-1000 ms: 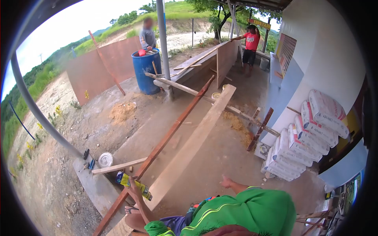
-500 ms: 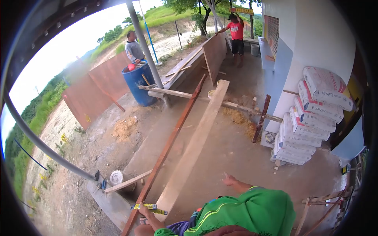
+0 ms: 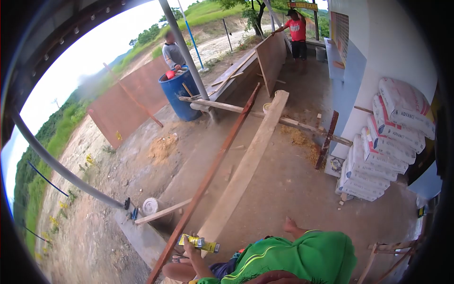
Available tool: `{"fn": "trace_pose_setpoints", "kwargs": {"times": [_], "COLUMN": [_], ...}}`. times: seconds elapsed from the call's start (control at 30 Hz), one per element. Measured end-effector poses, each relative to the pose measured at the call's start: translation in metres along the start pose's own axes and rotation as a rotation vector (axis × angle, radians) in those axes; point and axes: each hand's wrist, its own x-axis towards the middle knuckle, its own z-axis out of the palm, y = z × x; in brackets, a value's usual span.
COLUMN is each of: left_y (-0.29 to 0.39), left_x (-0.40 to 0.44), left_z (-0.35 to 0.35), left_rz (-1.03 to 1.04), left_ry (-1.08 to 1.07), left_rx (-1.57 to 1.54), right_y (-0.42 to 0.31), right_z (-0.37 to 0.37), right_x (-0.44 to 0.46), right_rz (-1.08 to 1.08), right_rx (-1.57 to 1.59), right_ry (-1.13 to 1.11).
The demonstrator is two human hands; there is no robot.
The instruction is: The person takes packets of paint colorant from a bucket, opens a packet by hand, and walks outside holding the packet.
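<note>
My left hand [image 3: 190, 247] is closed around slim yellow printed packets [image 3: 208, 245], whose exact kind I cannot make out. They are above the near end of a pale wooden plank [image 3: 246, 170], close to a long reddish-brown beam [image 3: 208, 180]. My right hand [image 3: 290, 225] reaches out from the green sleeve [image 3: 317, 251] over the concrete floor [image 3: 269, 189]. It appears to hold nothing, with its fingers stretched out, though they show small and partly blurred. My bare knee and part of a foot lie below my left hand.
A crossing timber [image 3: 231, 108] lies under the planks. Stacked cement bags [image 3: 378, 151] stand right, a blue drum [image 3: 182, 97] and grey post [image 3: 189, 52] at upper left. One person [image 3: 174, 52] is beside the drum; another [image 3: 297, 33] touches a plywood sheet [image 3: 271, 66]. A bucket [image 3: 153, 207] sits left.
The view has shifted, so the scene sits farther right. My left hand has turned the yellow packets and moved them rightward from over the reddish beam. My right hand has drawn back slightly toward my body.
</note>
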Motion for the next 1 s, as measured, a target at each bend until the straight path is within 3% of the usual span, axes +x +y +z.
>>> {"fn": "trace_pose_setpoints", "kwargs": {"times": [0.1, 0.2, 0.3, 0.5, 0.6, 0.7, 0.83, 0.87, 0.9, 1.0], "left_y": [-0.028, -0.047, -0.058, -0.105, -0.089, -0.081, -0.107, -0.115, -0.078, -0.081], "left_x": [0.012, 0.002, -0.025, -0.035, -0.076, -0.090, -0.085, -0.078, -0.111, -0.093], "left_z": [-0.004, 0.014, 0.055, 0.070, 0.105, 0.106, 0.094, 0.086, 0.116, 0.125], "left_rz": [-0.104, -0.185, -0.180, -0.043, 0.051, 0.105, -0.008, 0.014, 0.035, 0.040], "left_ry": [-0.085, -0.154, -0.118, -0.067, 0.016, 0.047, 0.044, -0.062, -0.131, -0.217], "left_rx": [-0.169, -0.258, -0.197, -0.236, -0.114, -0.097, -0.047, -0.025, 0.044, 0.154], "right_y": [-0.056, -0.144, -0.234, -0.264, -0.272, -0.259, -0.254, -0.268, -0.280, -0.303], "right_z": [0.012, 0.008, -0.049, -0.033, -0.050, -0.014, -0.005, -0.029, -0.045, -0.074], "right_x": [0.012, 0.000, -0.090, -0.114, -0.140, -0.126, -0.127, -0.153, -0.166, -0.175], "right_rz": [-0.232, -0.672, -0.429, -0.547, -0.113, -0.195, -0.008, 0.038, 0.015, -0.083], "right_rx": [0.111, 0.484, 0.876, 1.008, 1.124, 1.189, 1.409, 1.436, 1.475, 1.610], "right_ry": [0.075, -0.041, -0.522, -0.337, -0.513, -0.445, -0.475, -0.477, -0.492, -0.530]}}
